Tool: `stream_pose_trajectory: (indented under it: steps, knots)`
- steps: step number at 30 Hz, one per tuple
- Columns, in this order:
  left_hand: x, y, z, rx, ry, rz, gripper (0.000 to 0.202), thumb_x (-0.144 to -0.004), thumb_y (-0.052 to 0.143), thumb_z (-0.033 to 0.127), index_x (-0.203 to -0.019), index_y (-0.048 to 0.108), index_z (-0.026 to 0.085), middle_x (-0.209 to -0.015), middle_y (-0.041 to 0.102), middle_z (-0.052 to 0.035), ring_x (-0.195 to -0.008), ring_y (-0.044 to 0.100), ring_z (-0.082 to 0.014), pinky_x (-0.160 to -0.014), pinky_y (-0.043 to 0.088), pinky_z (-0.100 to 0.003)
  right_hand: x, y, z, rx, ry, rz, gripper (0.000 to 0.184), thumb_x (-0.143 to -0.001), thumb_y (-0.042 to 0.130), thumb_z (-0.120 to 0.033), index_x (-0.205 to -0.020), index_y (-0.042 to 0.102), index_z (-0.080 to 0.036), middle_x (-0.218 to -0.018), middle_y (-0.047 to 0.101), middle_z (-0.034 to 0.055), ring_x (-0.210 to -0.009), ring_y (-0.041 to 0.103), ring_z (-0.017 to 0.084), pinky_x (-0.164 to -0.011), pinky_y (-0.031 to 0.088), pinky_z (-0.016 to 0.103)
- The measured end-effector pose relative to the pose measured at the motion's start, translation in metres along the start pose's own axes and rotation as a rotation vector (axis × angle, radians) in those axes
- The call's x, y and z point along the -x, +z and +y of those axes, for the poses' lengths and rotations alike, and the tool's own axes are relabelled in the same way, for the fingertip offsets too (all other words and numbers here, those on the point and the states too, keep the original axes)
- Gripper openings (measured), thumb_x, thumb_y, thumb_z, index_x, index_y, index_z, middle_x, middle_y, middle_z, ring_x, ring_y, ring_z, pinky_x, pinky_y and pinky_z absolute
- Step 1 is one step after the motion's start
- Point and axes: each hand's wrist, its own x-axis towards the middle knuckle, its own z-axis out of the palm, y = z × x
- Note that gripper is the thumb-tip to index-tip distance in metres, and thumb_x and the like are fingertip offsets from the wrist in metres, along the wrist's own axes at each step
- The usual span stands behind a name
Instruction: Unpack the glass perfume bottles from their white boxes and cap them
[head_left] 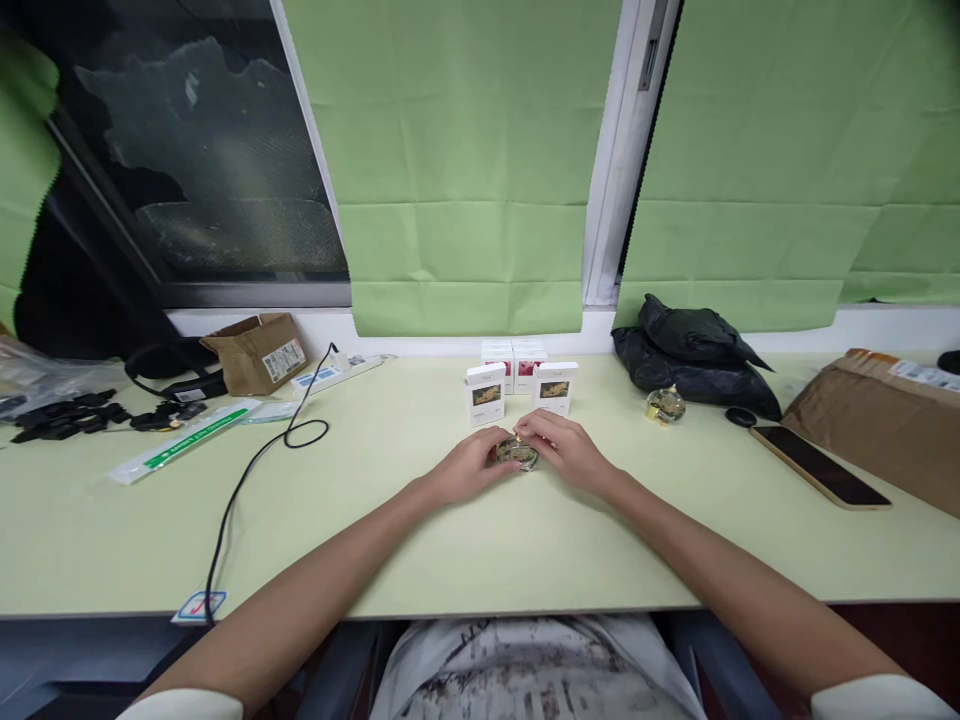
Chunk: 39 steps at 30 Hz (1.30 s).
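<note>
1. Both hands are pinching a small round glassy ornament (517, 453) on the table (450, 545): left hand (469, 467) at its left, right hand (566, 450) over its top.
2. Just behind the grip, white boxes (486, 393) are standing.
3. I'm judging it mid-handling; any next move is calling for an even two-sided hold.

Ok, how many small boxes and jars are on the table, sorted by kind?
White boxes with a gold picture: 2
White boxes with a pink picture: 2
Jars: 2, one jar between the left hand and right hand, the other beside the black bag
Total: 6
</note>
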Motion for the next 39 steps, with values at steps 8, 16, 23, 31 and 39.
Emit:
stream_pose_trajectory:
  steps: [8,16,23,31,39]
  knots:
    - [-0.001,0.001,-0.003,-0.003,0.01,0.009,0.043,-0.096,0.063,0.055,-0.122,0.067,0.022,-0.097,0.067,-0.0047,-0.078,0.055,-0.02,-0.07,0.043,-0.032,-0.002,-0.001,0.002,-0.053,0.016,0.006,0.019,-0.106,0.048,-0.023,-0.103,0.067,-0.026,-0.108,0.071,0.0057,-0.099,0.068,0.02,-0.087,0.053,0.034]
    - [0.0,0.001,-0.003,-0.001,0.006,0.002,0.038,-0.096,0.064,0.051,-0.121,0.067,0.022,-0.096,0.067,-0.0043,-0.078,0.055,-0.0192,-0.069,0.042,-0.031,-0.004,-0.002,0.0,-0.004,-0.02,-0.026,0.018,-0.107,0.047,-0.023,-0.105,0.066,-0.026,-0.109,0.07,0.0068,-0.099,0.066,0.021,-0.087,0.052,0.034]
    - [0.0,0.001,-0.005,0.009,0.001,0.008,0.042,-0.095,0.064,0.054,-0.123,0.066,0.023,-0.096,0.067,-0.0044,-0.078,0.054,-0.0191,-0.069,0.043,-0.031,-0.005,-0.003,-0.001,-0.061,0.045,-0.029,0.017,-0.105,0.049,-0.024,-0.104,0.067,-0.025,-0.107,0.07,0.0056,-0.097,0.066,0.02,-0.082,0.051,0.032]
    - [0.0,0.001,-0.003,0.007,-0.009,0.006,0.038,-0.095,0.064,0.054,-0.117,0.068,0.023,-0.095,0.066,-0.004,-0.077,0.055,-0.0192,-0.068,0.042,-0.031,-0.002,0.002,-0.004,-0.174,0.271,0.031,0.015,-0.101,0.06,-0.036,-0.111,0.067,-0.028,-0.103,0.071,0.0015,-0.082,0.063,0.017,-0.071,0.051,0.03]
    - [0.0,0.001,-0.003,-0.001,-0.014,0.009,0.037,-0.095,0.065,0.054,-0.114,0.066,0.022,-0.092,0.065,-0.0031,-0.077,0.055,-0.019,-0.067,0.042,-0.03,0.0,0.007,-0.002,-0.271,0.352,0.065,0.027,-0.095,0.067,-0.044,-0.117,0.067,-0.028,-0.113,0.071,0.004,-0.084,0.063,0.018,-0.067,0.05,0.03]
